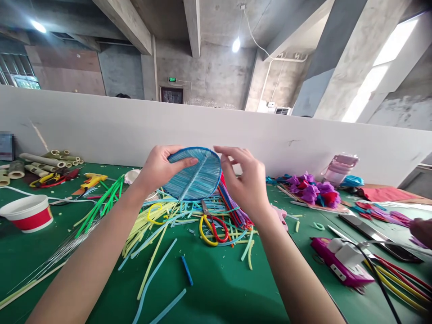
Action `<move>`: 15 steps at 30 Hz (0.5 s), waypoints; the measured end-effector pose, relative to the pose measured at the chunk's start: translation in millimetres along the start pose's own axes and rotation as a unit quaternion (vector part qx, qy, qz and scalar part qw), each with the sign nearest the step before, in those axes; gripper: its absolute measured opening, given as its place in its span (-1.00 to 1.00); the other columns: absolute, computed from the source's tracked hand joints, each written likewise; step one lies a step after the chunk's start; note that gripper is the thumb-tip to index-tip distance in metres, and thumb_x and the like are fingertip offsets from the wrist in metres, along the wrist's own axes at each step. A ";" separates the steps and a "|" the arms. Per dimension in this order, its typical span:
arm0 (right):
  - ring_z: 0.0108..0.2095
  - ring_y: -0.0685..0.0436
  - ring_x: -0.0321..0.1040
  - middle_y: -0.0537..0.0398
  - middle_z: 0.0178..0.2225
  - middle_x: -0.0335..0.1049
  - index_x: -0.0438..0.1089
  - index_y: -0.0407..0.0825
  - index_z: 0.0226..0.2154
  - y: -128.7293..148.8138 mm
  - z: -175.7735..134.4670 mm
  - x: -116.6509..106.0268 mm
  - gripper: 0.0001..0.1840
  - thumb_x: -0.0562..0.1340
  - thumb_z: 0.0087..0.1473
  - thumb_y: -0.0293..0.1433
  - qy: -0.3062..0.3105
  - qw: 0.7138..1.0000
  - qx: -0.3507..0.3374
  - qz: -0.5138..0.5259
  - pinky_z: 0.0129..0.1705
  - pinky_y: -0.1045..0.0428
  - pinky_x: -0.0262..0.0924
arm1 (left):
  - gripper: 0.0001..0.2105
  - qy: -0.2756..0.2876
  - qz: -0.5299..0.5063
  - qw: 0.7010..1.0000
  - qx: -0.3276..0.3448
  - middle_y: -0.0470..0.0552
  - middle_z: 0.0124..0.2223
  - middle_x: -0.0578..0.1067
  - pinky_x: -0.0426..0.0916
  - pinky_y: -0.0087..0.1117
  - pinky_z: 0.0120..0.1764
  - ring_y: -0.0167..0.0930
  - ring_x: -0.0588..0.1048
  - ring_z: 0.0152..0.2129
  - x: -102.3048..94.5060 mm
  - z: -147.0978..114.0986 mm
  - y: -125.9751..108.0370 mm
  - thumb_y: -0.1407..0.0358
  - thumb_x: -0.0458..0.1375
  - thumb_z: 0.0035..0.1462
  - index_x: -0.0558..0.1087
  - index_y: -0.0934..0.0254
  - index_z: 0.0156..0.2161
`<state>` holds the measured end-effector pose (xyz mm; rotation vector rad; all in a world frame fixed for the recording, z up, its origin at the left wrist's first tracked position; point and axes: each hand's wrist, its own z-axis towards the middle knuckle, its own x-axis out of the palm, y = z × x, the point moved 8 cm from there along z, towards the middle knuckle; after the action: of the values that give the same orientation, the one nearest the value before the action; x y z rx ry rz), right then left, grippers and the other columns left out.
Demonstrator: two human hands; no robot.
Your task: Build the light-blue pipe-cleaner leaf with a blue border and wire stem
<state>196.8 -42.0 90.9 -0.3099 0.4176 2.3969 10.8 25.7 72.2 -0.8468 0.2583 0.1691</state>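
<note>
A round, flat blue disc (pixel 194 177), like a fan or leaf, has a dark blue rim and a pale central rib with fine lines. My left hand (pixel 162 164) grips its upper left side, thumb across the front face. Beside the right rim is my right hand (pixel 245 173), index finger stretched out and thumb apart from it; contact with the rim cannot be made out. Scissors (pixel 214 228) with red and yellow handles lie below the disc among pale yellow strips (pixel 145 225) and light blue strips (pixel 158 274).
Green stems (pixel 101 202), a yellow glue gun (pixel 92 181), a paper cup (pixel 29 213) and bamboo pieces (pixel 50 162) lie left. Rightward are purple flowers (pixel 313 191), a magenta power strip (pixel 340 261), a phone (pixel 378 236) and another person's hand (pixel 421 231). A white partition (pixel 101 126) stands behind.
</note>
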 end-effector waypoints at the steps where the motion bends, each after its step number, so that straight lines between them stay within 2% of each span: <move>1: -0.15 -0.13 0.46 0.09 -0.15 0.60 0.55 0.09 -0.12 -4.0 0.9 -4.8 -0.68 0.13 0.21 -0.45 -0.016 0.999 0.025 0.014 -0.14 -0.10 0.35 | -0.59 0.003 -0.003 1.000 -0.003 0.02 -0.30 0.66 0.46 -0.44 -0.39 -0.32 0.58 -0.40 0.7 -0.2 -0.5 0.00 0.41 -0.07 0.66 0.27 -0.19; 3: -0.19 -0.11 0.47 0.12 -0.20 0.60 0.56 0.08 -0.18 -7.7 1.6 -11.8 -0.72 0.16 0.18 -0.44 -0.041 0.998 0.044 0.025 -0.18 -0.07 0.35 | -0.58 0.006 -0.007 1.000 -0.005 0.02 -0.30 0.66 0.46 -0.45 -0.39 -0.32 0.58 -0.40 1.6 -0.8 -1.9 -0.01 0.42 -0.08 0.66 0.27 -0.20; 5: -0.19 -0.11 0.46 0.13 -0.22 0.60 0.57 0.08 -0.21 -6.0 1.3 -12.3 -0.74 0.17 0.16 -0.45 -0.045 0.998 0.029 0.026 -0.17 -0.06 0.35 | -0.57 0.010 -0.011 1.000 -0.007 0.01 -0.30 0.66 0.46 -0.46 -0.39 -0.33 0.58 -0.40 2.1 -1.2 -3.0 -0.01 0.42 -0.09 0.66 0.27 -0.20; 9: -0.16 -0.11 0.44 0.12 -0.21 0.59 0.55 0.07 -0.20 4.2 -3.0 -4.8 -0.74 0.17 0.18 -0.49 -0.041 0.998 -0.043 0.012 -0.10 -0.08 0.35 | -0.57 0.014 -0.019 1.000 -0.011 -0.02 -0.31 0.66 0.45 -0.47 -0.40 -0.33 0.57 -0.40 2.1 -2.0 -3.5 -0.01 0.43 -0.11 0.66 0.27 -0.20; 13: -0.10 -0.17 0.38 0.05 -0.14 0.58 0.53 0.04 -0.12 15.2 -9.0 2.2 -0.70 0.17 0.17 -0.52 -0.033 0.989 -0.135 -0.055 -0.01 -0.15 0.32 | -0.59 0.016 -0.028 0.999 -0.021 -0.04 -0.33 0.65 0.44 -0.48 -0.42 -0.34 0.56 -0.43 2.0 -1.8 0.7 0.01 0.44 -0.11 0.66 0.27 -0.22; 15: -0.07 -0.20 0.37 0.03 -0.10 0.58 0.53 0.04 -0.08 14.7 -9.3 5.4 -0.67 0.17 0.16 -0.52 -0.015 0.987 -0.146 -0.060 0.01 -0.18 0.30 | -0.59 0.012 -0.037 0.999 -0.022 -0.03 -0.31 0.66 0.46 -0.45 -0.39 -0.34 0.57 -0.42 1.0 -1.0 3.1 0.02 0.44 -0.11 0.66 0.27 -0.22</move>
<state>184.2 -53.0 83.7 -0.4160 0.0297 2.3380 10.8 27.0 69.1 -0.9005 0.2470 0.0963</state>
